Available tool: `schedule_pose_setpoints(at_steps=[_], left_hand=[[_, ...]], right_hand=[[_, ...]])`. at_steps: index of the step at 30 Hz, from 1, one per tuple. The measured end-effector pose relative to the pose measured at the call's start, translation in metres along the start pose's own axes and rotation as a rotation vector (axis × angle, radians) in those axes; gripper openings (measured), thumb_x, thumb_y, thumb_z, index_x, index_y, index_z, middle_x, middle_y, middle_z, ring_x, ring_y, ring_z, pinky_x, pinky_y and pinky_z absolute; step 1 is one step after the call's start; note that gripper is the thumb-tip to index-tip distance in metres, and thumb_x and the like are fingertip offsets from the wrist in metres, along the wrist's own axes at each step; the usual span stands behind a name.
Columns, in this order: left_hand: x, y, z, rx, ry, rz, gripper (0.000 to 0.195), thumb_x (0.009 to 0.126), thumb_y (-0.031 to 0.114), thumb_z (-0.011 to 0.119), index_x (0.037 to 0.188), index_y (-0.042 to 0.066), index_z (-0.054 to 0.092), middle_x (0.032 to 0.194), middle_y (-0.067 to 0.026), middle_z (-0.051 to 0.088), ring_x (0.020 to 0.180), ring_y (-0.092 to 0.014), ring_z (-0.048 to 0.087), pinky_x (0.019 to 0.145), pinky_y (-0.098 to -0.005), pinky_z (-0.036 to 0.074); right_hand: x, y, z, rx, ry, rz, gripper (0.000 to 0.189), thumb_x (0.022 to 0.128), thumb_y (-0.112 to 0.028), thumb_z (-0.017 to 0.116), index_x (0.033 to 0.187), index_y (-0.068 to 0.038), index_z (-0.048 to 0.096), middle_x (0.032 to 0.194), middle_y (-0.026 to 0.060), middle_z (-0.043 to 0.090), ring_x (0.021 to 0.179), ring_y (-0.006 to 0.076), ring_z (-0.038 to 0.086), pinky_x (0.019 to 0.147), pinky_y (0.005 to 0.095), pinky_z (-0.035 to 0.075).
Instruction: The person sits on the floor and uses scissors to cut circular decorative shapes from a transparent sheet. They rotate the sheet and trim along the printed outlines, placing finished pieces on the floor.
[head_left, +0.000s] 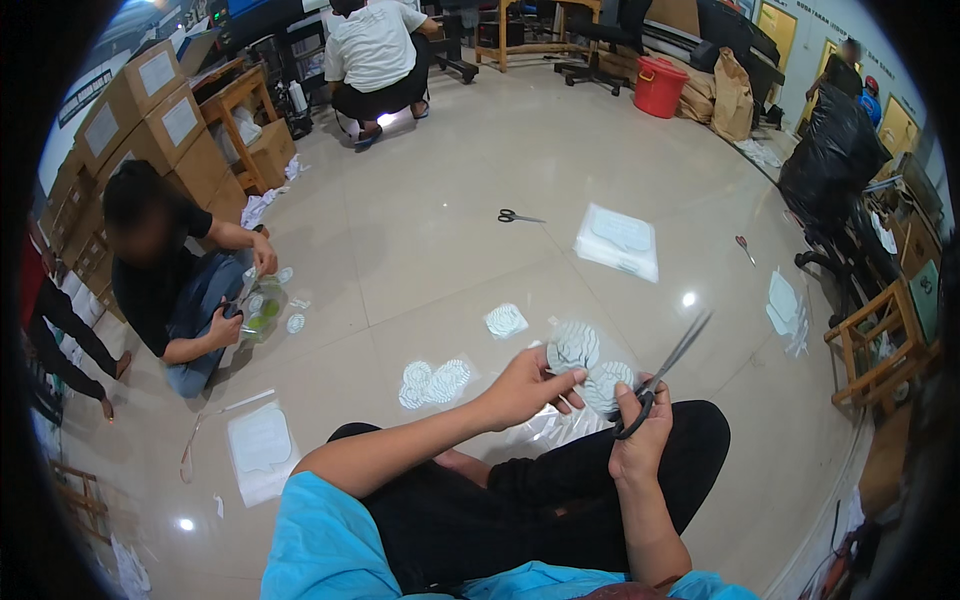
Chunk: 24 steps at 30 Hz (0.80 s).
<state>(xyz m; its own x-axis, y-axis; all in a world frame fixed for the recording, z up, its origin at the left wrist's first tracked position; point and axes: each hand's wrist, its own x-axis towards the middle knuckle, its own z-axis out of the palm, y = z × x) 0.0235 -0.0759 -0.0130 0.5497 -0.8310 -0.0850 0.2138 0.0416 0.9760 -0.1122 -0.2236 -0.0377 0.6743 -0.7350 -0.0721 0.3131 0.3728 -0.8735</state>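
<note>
My left hand (536, 382) pinches the left side of a clear plastic sheet (616, 346) bearing round, white stickers with wavy lines (574, 346). On its right side, my right hand (646, 431) holds the sheet's edge with the thumb. Black-handled scissors (679, 351) hang on that same hand, blades pointing up and away to the right. Below the hands, clear plastic scraps (559, 427) lie on the floor by my crossed legs. A small piece with a similar pattern (506, 321) and a sheet with two round patterned stickers (435, 382) rest farther left.
Stacked plastic sheets (615, 241) lie ahead, near another pair of scissors (519, 216). Red-handled scissors (744, 249) and white cutouts (786, 307) are at right. A seated person (172, 277) cuts plastic at left. More sheets (260, 450) lie nearby. A wooden stool (874, 337) stands right.
</note>
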Motion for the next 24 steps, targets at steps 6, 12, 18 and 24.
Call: schedule_pose_setpoints(at_steps=[6, 12, 18, 24], left_hand=[[0.001, 0.002, -0.004, 0.142, 0.114, 0.195, 0.032, 0.106, 0.021, 0.067, 0.13, 0.001, 0.062, 0.11, -0.0043, 0.072, 0.093, -0.011, 0.069, 0.082, -0.0288, 0.057], [0.0, -0.007, 0.002, 0.072, 0.131, 0.279, 0.035, 0.104, 0.014, 0.068, 0.134, -0.001, 0.06, 0.117, -0.006, 0.072, 0.104, -0.01, 0.068, 0.086, -0.0299, 0.058], [0.0, 0.024, -0.026, 0.026, 0.198, 0.189, 0.035, 0.103, 0.014, 0.069, 0.133, -0.002, 0.062, 0.116, -0.0072, 0.072, 0.095, -0.011, 0.071, 0.081, -0.0288, 0.061], [-0.009, 0.058, -0.046, 0.113, 0.289, 0.136, 0.032, 0.105, 0.022, 0.068, 0.127, 0.001, 0.063, 0.107, -0.0051, 0.074, 0.085, -0.009, 0.071, 0.068, -0.0251, 0.058]], right_hand=[[-0.013, 0.004, 0.011, -0.087, -0.066, 0.034, 0.039, 0.093, 0.001, 0.078, 0.123, -0.004, 0.053, 0.089, 0.0052, 0.069, 0.073, 0.0121, 0.069, 0.065, 0.0273, 0.059], [-0.021, 0.012, 0.015, -0.116, -0.105, 0.071, 0.041, 0.093, 0.0, 0.079, 0.125, 0.0, 0.052, 0.089, 0.01, 0.071, 0.074, 0.0161, 0.071, 0.067, 0.0292, 0.061], [-0.033, 0.021, 0.012, -0.186, -0.315, 0.139, 0.039, 0.094, -0.008, 0.08, 0.124, -0.002, 0.055, 0.088, 0.0138, 0.075, 0.07, 0.0151, 0.071, 0.066, 0.025, 0.057], [-0.035, 0.016, 0.011, -0.235, -0.481, 0.161, 0.035, 0.095, -0.01, 0.079, 0.121, 0.001, 0.058, 0.085, 0.0092, 0.071, 0.072, 0.0113, 0.069, 0.065, 0.0233, 0.055]])
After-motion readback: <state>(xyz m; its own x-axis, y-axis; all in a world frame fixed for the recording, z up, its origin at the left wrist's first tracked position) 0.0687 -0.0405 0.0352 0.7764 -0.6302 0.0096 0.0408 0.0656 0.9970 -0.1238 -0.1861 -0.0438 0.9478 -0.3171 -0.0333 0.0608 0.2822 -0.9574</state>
